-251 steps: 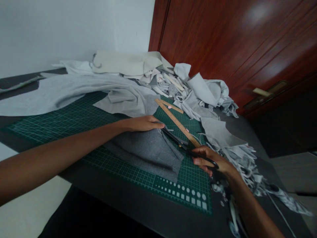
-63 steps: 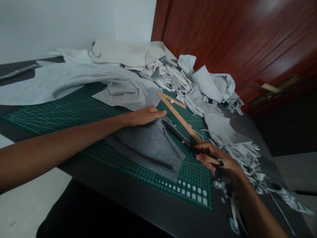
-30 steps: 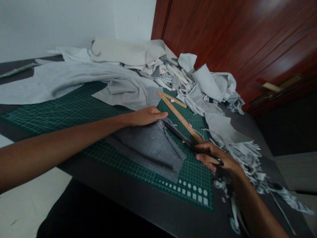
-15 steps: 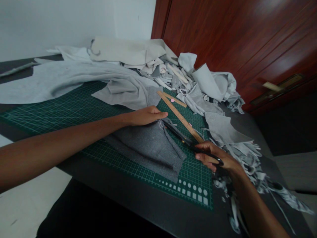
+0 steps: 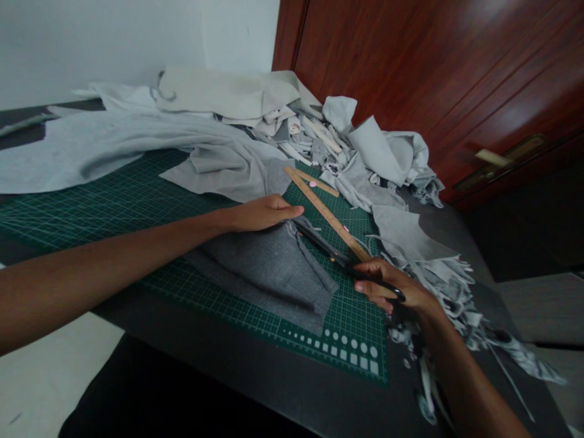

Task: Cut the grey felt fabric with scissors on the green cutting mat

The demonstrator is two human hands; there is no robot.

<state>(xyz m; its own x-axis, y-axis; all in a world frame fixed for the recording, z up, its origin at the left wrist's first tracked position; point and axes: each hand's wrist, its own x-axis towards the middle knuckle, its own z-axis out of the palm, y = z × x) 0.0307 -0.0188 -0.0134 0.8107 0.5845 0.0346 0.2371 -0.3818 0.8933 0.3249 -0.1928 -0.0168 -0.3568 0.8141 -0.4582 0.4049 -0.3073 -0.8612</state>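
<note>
**Black-handled scissors [image 5: 319, 240] lie along the grey fabric [image 5: 269, 274], with offcuts heaped beyond**

In the head view, your left hand [image 5: 264, 213] lies flat and open just left of centre, its fingers [image 5: 287, 211] pressing on the top of the grey fabric and gripping nothing. Your right hand [image 5: 387, 289] sits right of centre, its fingers [image 5: 374, 289] closed around the scissor handles. The blades point up and to the left, nearly closed, with their tips just beside your left hand at the fabric's upper edge. The light is too dim to tell how far they reach into the cloth.

The fabric lies in a folded layer on the green cutting mat [image 5: 356, 328], in the lower middle of the frame. Judging by how things lie, much cutting is done: fringed strips [image 5: 442, 286] spill across the lower right, and pale grey offcuts [image 5: 378, 164] heap up at top centre. The large pale sheet [image 5: 104, 146] at the upper left appears uncut. A wooden ruler [image 5: 326, 210] rests on the mat just beyond the blades.

The dark surface [image 5: 228, 344] carries the mat and runs out to the lower right. A reddish wooden door [image 5: 433, 73] with a brass handle [image 5: 490, 158] fills the upper right, and a white wall [image 5: 114, 42] fills the upper left.
</note>
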